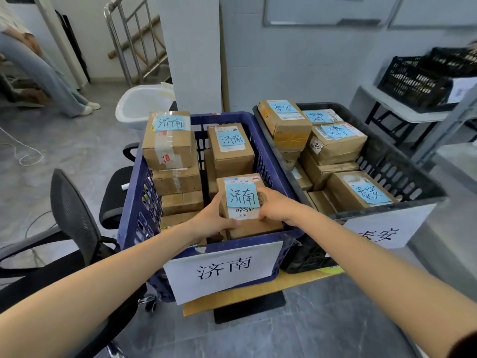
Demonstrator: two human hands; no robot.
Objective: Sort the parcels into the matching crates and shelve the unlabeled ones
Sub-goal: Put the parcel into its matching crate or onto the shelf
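Currently: parcel [241, 200], blue 济南 note, in blue crate [268, 151]; left hand [215, 219] and right hand [275, 205] clasp opposite sides. Stiff cardboard, probably light; grip side faces.
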